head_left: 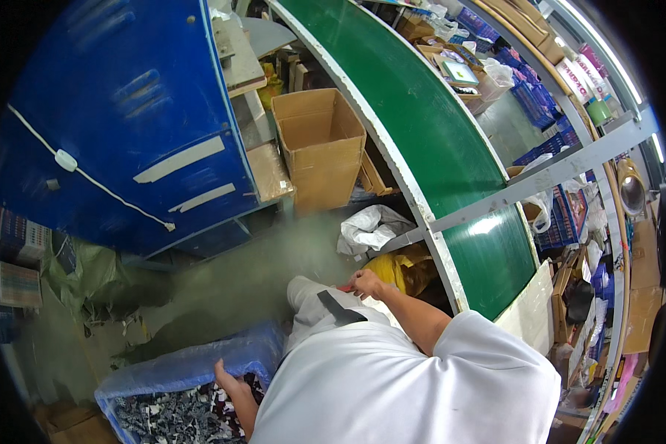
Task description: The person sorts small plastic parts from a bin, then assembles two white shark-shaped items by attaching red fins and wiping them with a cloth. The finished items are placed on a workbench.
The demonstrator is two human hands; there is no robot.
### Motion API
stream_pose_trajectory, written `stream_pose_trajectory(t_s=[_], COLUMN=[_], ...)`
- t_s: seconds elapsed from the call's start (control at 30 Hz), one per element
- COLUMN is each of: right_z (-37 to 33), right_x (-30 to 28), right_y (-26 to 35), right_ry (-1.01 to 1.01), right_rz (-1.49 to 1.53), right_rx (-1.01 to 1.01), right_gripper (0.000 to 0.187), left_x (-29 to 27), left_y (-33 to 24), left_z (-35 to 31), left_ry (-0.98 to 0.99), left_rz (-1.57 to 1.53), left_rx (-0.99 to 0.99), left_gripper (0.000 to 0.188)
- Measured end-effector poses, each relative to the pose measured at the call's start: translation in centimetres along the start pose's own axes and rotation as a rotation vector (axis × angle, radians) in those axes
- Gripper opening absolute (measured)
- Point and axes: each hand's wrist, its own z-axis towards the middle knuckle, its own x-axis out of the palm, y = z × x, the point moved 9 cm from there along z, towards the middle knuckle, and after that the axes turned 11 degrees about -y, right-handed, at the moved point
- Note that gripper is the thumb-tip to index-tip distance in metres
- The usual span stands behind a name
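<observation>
Got a red thing [345, 288] in my right hand [364, 283]
Fingers pinched on it; left hand [233, 382] is at the blue bin [177, 370], can't tell how open or whether it's gripping.

Floor [229, 287], seemingly beneath blue bin [192, 365]

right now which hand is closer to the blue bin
Left. The left hand is right at the rim of the blue bin; the right hand is farther off, to the bin's right, with something red at its fingers.
</observation>
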Motion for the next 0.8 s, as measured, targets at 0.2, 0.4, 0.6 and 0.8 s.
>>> stream_pose_trajectory(t_s=[0.2,0.4,0.6,0.8], right_z=[9.1,12.3,16.1,21.1], right_x=[1.3,-6.4,-12.8,-11.2], right_y=[3.4,20.1,31.4,30.0], right_ry=[-0.010,-0.255,-0.497,-0.342], right_rz=[-0.195,0.565,0.789,0.804], right_rx=[-0.672,-0.093,0.273,0.216], right_gripper=[0.022,0.053,0.078,0.076], left_x=[-0.7,-1.3,0.6,1.4], left_y=[0.7,1.2,-1.3,-2.8], left_z=[1.0,0.9,-1.2,-2.9], left_ry=[0.186,0.162,-0.076,-0.306], left_rz=[0.111,0.143,0.210,0.247], left_rx=[-0.140,-0.275,-0.163,-0.088], left_gripper=[0.062,0.059,0.057,0.055])
